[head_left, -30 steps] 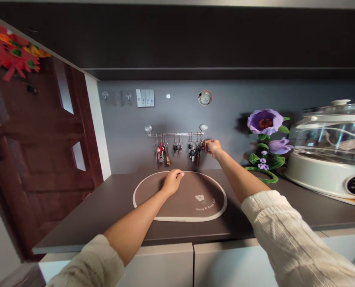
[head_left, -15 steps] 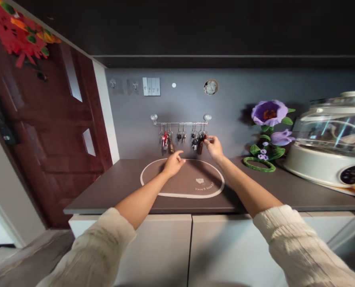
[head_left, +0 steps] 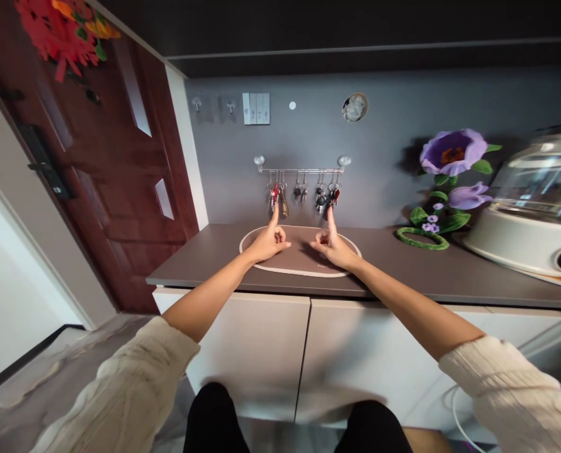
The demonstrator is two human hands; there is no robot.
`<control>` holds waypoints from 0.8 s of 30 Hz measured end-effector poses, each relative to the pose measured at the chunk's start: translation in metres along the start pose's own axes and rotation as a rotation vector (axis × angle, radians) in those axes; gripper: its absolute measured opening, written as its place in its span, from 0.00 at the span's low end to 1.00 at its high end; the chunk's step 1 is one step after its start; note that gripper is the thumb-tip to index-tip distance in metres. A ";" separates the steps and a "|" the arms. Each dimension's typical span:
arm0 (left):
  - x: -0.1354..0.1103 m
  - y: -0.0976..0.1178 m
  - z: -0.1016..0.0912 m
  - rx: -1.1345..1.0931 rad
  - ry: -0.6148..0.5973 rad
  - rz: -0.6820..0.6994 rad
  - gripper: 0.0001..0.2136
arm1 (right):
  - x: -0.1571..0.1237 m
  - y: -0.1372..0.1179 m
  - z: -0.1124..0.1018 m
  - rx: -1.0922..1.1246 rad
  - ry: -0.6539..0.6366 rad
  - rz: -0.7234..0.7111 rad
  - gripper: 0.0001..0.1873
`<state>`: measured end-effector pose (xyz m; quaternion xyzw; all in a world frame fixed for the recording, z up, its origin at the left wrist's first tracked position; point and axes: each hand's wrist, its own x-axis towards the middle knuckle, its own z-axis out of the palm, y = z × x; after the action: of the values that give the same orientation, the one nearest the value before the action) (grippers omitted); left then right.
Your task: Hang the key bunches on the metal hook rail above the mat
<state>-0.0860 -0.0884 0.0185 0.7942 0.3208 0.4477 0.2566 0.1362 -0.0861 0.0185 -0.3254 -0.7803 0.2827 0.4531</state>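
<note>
My left hand [head_left: 267,243] and my right hand [head_left: 333,246] hover side by side over an oval brown mat [head_left: 301,267] on the dark countertop [head_left: 204,255]. Each hand has its index finger pointing up and the other fingers curled, with nothing in them. Just beyond the fingertips, several key bunches [head_left: 326,197] hang from a chrome rail [head_left: 303,170] on the grey wall. A bunch with a red tag [head_left: 275,195] hangs above my left index finger.
A purple fabric flower [head_left: 450,157] with a green coil stands to the right, beside a white cooker with a clear lid [head_left: 530,214]. A dark red door [head_left: 105,163] is on the left. White cabinet doors [head_left: 280,352] sit below the counter.
My right hand has let go of the keys on the rail and dropped to the mat. Both hands now point up with their index fingers. The view has backed away from the counter.
</note>
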 end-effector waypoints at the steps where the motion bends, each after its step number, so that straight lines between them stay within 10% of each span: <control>1: -0.003 -0.002 0.000 -0.006 -0.006 -0.007 0.49 | -0.002 0.001 0.001 -0.007 -0.007 0.002 0.52; 13: 0.006 -0.012 0.003 -0.095 0.192 -0.127 0.49 | 0.002 0.007 -0.005 -0.055 0.045 0.042 0.46; 24: 0.096 -0.040 -0.016 0.202 0.606 -0.559 0.51 | 0.091 0.051 -0.050 -0.253 0.723 0.394 0.63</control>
<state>-0.0736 0.0112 0.0511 0.5303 0.6269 0.5407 0.1830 0.1588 0.0232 0.0499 -0.5994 -0.5228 0.1337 0.5912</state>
